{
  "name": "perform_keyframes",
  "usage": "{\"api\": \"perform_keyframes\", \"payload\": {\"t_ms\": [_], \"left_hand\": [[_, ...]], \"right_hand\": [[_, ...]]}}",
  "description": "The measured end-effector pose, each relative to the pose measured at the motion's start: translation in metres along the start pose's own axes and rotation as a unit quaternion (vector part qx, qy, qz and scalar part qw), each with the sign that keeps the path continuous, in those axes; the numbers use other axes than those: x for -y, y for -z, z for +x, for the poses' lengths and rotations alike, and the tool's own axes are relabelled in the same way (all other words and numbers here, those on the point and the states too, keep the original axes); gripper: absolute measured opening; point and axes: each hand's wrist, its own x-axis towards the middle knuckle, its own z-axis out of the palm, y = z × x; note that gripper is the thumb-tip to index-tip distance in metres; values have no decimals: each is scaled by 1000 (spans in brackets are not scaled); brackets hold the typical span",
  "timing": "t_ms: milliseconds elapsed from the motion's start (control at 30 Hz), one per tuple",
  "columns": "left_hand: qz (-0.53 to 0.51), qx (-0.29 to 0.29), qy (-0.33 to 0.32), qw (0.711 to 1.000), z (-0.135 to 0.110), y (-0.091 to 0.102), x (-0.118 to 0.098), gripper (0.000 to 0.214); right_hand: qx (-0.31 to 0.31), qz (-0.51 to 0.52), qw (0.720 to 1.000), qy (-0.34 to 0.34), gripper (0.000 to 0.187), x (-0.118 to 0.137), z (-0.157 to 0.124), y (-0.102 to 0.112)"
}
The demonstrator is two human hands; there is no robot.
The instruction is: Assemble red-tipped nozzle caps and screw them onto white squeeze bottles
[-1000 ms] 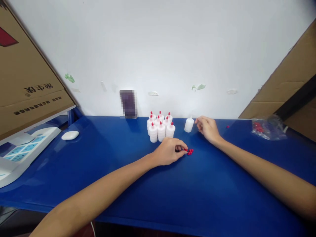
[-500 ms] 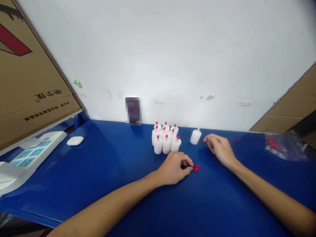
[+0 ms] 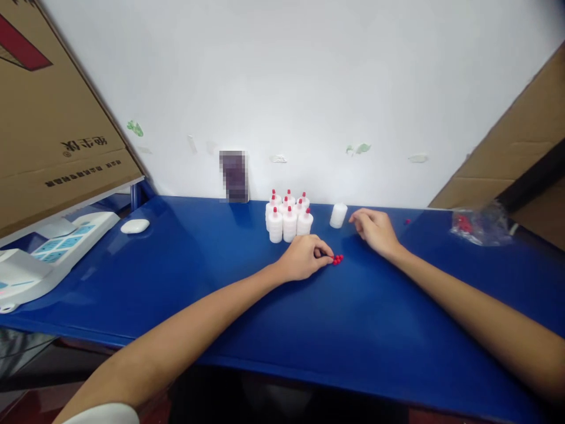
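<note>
My left hand [image 3: 306,258] rests on the blue table [image 3: 220,282], fingers curled together, fingertips touching a small pile of red caps [image 3: 338,259]. What the fingers pinch is too small to name. My right hand [image 3: 374,231] lies on the table with fingers loosely bent and apart, just right of a white bottle [image 3: 338,215] that has no red cap; it holds nothing. Several white bottles with red caps [image 3: 288,219] stand in a tight cluster behind my left hand.
A clear plastic bag with red caps [image 3: 479,227] lies at the far right, one loose red cap [image 3: 406,222] near it. A white mouse-like object [image 3: 135,225] and a white device with blue keys [image 3: 48,256] sit left. Cardboard boxes [image 3: 57,129] flank both sides.
The camera view shifted up and down; the hands and bottles hold nearly the same places. My left fingers stay at the red caps, my right hand stays by the uncapped bottle.
</note>
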Motion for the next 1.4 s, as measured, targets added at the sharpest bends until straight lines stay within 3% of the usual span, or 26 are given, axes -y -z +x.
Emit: {"api": "perform_keyframes", "payload": {"t_ms": [300, 700, 1100, 1400], "left_hand": [[-19, 20, -23, 999, 4, 0, 4, 14], [-19, 68, -72, 995, 1, 2, 3, 46], [-12, 82, -61, 995, -7, 3, 4, 40], [17, 85, -87, 992, -7, 4, 7, 36]], "right_hand": [[-5, 14, 1000, -3, 20, 3, 0, -1], [-14, 24, 999, -38, 10, 9, -7, 1], [-10, -6, 999, -46, 8, 7, -10, 1], [3, -13, 998, -56, 21, 1, -7, 2]]}}
